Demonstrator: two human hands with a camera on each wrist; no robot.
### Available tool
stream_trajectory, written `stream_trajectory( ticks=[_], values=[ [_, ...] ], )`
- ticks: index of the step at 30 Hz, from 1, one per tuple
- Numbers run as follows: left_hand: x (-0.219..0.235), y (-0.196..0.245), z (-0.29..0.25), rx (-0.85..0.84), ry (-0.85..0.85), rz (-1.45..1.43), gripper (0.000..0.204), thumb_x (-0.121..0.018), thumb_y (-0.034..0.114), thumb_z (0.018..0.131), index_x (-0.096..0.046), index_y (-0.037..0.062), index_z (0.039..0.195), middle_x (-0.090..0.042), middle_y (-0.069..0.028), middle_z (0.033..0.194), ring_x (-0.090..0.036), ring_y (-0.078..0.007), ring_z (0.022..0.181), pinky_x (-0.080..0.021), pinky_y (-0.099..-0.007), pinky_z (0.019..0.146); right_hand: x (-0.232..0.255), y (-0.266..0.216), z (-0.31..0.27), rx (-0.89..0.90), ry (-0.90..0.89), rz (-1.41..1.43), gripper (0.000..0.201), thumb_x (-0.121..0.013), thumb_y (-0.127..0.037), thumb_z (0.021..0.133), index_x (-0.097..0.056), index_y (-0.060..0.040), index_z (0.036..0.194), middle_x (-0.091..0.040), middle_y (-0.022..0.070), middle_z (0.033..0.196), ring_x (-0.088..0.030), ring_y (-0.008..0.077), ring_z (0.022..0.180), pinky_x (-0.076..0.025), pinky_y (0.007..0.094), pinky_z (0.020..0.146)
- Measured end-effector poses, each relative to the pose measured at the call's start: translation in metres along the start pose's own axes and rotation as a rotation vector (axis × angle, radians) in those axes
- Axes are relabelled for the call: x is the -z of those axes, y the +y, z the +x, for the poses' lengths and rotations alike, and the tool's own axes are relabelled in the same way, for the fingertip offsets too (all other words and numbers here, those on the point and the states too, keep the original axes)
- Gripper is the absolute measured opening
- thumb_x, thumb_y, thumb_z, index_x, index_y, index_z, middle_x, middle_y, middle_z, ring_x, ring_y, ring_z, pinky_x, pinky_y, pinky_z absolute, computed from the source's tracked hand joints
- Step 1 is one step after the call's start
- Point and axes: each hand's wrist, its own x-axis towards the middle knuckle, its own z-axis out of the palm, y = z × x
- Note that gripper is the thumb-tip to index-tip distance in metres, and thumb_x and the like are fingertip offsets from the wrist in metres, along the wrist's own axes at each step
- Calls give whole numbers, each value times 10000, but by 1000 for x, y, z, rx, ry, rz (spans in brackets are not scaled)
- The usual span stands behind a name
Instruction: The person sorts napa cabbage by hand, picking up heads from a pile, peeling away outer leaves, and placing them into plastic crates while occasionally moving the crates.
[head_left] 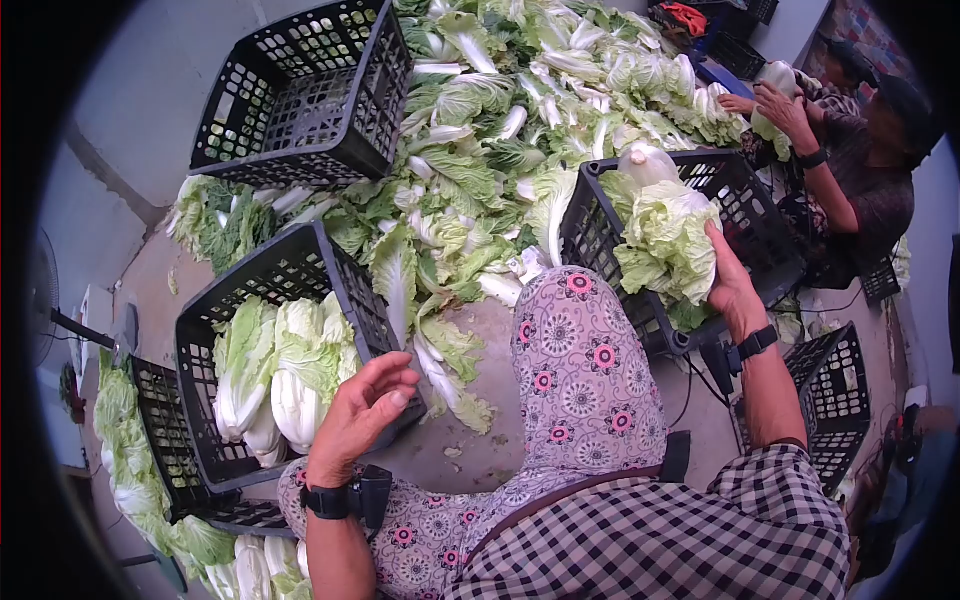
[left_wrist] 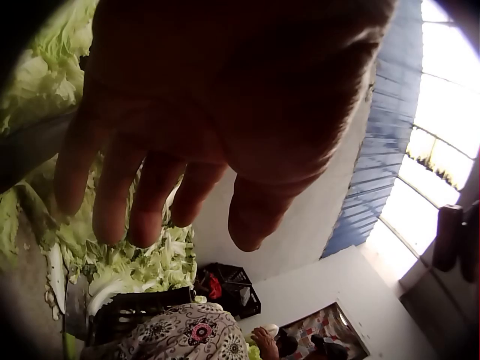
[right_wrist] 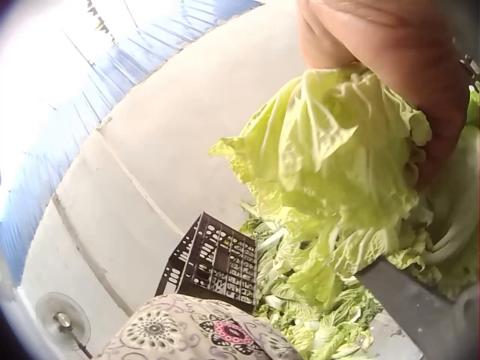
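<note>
My right hand point(head_left: 735, 285) grips a napa cabbage point(head_left: 668, 245) by its leafy end, over the black crate point(head_left: 762, 215) to the right of my knee. In the right wrist view, pale, ruffled leaves point(right_wrist: 315, 150) spread out below the hand point(right_wrist: 397, 45). Another white cabbage base point(head_left: 648, 163) shows just behind, at the crate's far rim. My left hand point(head_left: 368, 405) hovers at the near right side of the left crate point(head_left: 352, 270), fingers loose and nothing in them. Several napa cabbages point(head_left: 298, 400) lie in that crate. The left wrist view shows the palm point(left_wrist: 225, 97) bare, fingers extended.
A large heap of loose cabbage leaves point(head_left: 470, 170) covers the floor ahead. On it rests a tilted black crate point(head_left: 365, 110). More crates point(head_left: 835, 390) stand at right, where another person point(head_left: 860, 170) handles a cabbage. A fan point(right_wrist: 64, 322) stands by the left wall.
</note>
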Motion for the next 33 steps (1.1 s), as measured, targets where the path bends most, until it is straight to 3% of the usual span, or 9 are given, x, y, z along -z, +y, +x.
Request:
stream_trajectory(
  ticks=[2,3,4,6,7,8,11,22,33],
  values=[
    [1,2,-1,7,-17,-5,547,-636,289,834,-442,25,1271,-571,-67,1100,-538,-126,987,-428,-263,862,14,7,1,28,51,12,520,-613,-158,821,-433,-20,1289,-515,132,1261,-496,242,1140,-382,301,961],
    [2,0,0,-4,-32,-1,542,-633,286,836,-442,24,1271,-570,-66,1103,-535,-126,991,-424,-264,871,8,-2,8,-197,174,540,538,-615,-129,792,-428,8,1278,-518,141,1257,-488,233,1152,-362,301,977],
    [4,-5,3,-12,-39,3,538,-630,282,839,-442,23,1271,-568,-65,1107,-532,-127,996,-420,-266,879,6,-6,-3,54,97,74,495,-584,-162,824,-440,15,1264,-526,125,1248,-495,225,1140,-368,292,966],
    [6,-9,2,-2,-38,13,523,-621,271,847,-443,22,1271,-564,-63,1117,-526,-127,1007,-413,-268,894,17,-18,-9,90,123,70,457,-582,-126,840,-450,15,1254,-539,111,1224,-508,192,1107,-393,284,935],
    [6,-8,1,12,-35,18,512,-614,263,853,-444,23,1271,-561,-63,1123,-522,-127,1013,-409,-270,901,24,-29,-8,-98,250,328,418,-561,-160,866,-464,3,1239,-544,111,1207,-519,180,1085,-422,294,910],
    [6,-8,2,7,-42,9,504,-609,263,858,-445,28,1272,-558,-63,1127,-518,-128,1023,-410,-271,900,-1,-45,-36,110,229,-332,393,-506,-245,902,-481,-34,1233,-561,96,1180,-542,213,1053,-460,325,868],
    [5,-8,4,3,-77,-7,496,-600,267,869,-443,35,1278,-557,-64,1124,-508,-132,1042,-409,-272,899,-31,-64,-72,343,223,-599,423,-571,-169,844,-496,-5,1226,-552,163,1185,-520,275,1084,-432,365,888],
    [10,-24,8,-64,-108,108,507,-597,264,876,-428,9,1281,-557,-67,1096,-504,-133,1023,-406,-263,894,32,-39,-19,228,260,-1077,375,-562,-177,862,-524,-16,1199,-573,142,1161,-534,269,1072,-430,350,885],
    [18,-24,7,-108,-66,104,513,-587,296,877,-437,0,1268,-563,-92,1124,-518,-143,1032,-401,-269,906,15,-49,-7,350,260,-1396,331,-554,-184,880,-552,-26,1172,-594,121,1136,-549,262,1061,-428,335,881]
  ],
)
